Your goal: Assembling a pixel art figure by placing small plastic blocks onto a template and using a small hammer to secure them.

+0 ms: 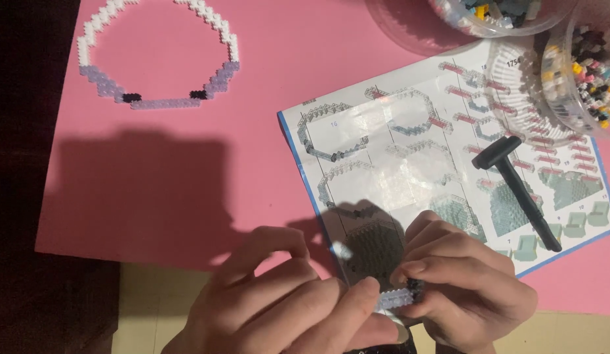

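Note:
My left hand [279, 308] and my right hand [462, 282] meet at the bottom middle. Between their fingertips they pinch a short strip of tiny lilac and black building bricks [400, 296]. The strip sits over the lower edge of a glossy instruction sheet [410, 151]. A finished ring of white, lilac and black small bricks [157, 56] lies on the pink mat [154, 170] at the upper left, far from both hands.
A black T-shaped tool [518, 190] lies on the sheet's right side. Clear plastic tubs of mixed small bricks [580, 72] stand at the top right, with a clear lid [410, 26] beside them. Bare tabletop [154, 308] shows below the mat.

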